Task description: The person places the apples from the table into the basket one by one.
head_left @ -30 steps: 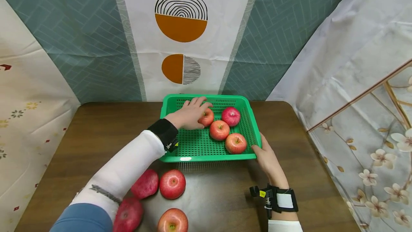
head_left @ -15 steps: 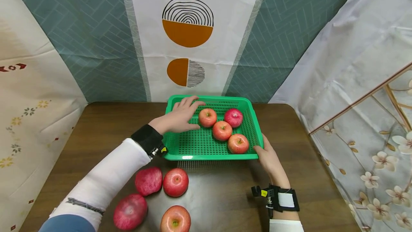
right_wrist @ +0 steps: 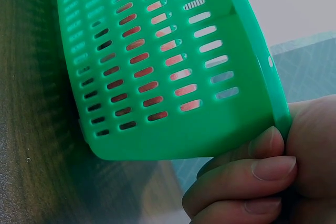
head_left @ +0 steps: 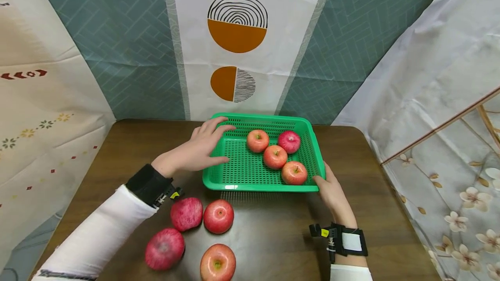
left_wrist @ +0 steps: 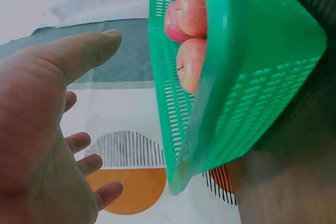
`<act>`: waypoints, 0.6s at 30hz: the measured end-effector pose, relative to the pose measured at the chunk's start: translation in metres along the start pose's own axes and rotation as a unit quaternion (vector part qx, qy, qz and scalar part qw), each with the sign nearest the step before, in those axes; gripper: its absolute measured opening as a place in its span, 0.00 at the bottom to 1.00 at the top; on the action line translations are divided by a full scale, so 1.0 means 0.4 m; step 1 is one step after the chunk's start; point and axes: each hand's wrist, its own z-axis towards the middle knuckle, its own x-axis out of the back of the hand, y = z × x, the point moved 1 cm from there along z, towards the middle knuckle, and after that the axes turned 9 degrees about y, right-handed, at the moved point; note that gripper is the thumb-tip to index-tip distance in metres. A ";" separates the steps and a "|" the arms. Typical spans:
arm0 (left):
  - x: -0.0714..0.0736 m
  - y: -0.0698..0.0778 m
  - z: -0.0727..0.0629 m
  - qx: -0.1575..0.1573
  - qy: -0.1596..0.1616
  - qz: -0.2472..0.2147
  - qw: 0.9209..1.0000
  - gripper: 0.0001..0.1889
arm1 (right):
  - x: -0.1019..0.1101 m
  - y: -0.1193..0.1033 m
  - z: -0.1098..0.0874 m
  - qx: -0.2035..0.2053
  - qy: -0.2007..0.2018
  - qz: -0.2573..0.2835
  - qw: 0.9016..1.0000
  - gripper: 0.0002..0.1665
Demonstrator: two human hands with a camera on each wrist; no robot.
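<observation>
A green plastic basket [head_left: 261, 187] sits at the back of the table. In it lie three apples [head_left: 275, 157] and a darker pink-red pomegranate [head_left: 289, 142], grouped toward the right. My left hand [head_left: 197, 146] is held above the basket's left rim, thumb and fingers spread with nothing between them. In the left wrist view its thumb [left_wrist: 89, 51] is apart from the basket wall [left_wrist: 262, 93]. My right hand [head_left: 332, 194] grips the front right corner; its curled fingers [right_wrist: 241, 182] show at the rim in the right wrist view.
On the table in front of the basket lie two pomegranates [head_left: 165, 249] and two apples [head_left: 218, 216], left of centre. The brown wooden table [head_left: 281, 233] ends at a patterned cloth backdrop [head_left: 230, 86]. Another cloth [head_left: 461, 194] hangs at the right.
My left hand has moved back leftward from the rear apple, out to the basket's left rim, fingers still spread. The right hand keeps its hold on the corner. The head view has shifted slightly.
</observation>
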 end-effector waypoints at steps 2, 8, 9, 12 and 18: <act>0.011 0.005 -0.028 -0.002 0.009 -0.007 1.000 0.46 | 0.001 0.000 -0.002 -0.005 -0.002 0.005 1.000 0.43; 0.033 0.007 -0.115 0.011 0.033 -0.015 0.999 0.47 | 0.006 0.001 -0.004 -0.005 0.002 -0.005 1.000 0.43; 0.036 0.004 -0.130 0.015 0.038 -0.016 0.999 0.47 | 0.006 0.002 -0.004 -0.004 0.002 -0.006 1.000 0.43; 0.042 -0.009 -0.173 0.032 0.049 -0.022 0.998 0.48 | 0.007 0.003 -0.003 -0.006 0.002 -0.008 1.000 0.43; 0.038 -0.045 -0.241 0.076 0.060 -0.041 0.994 0.48 | 0.004 0.001 0.000 -0.005 -0.001 -0.010 1.000 0.43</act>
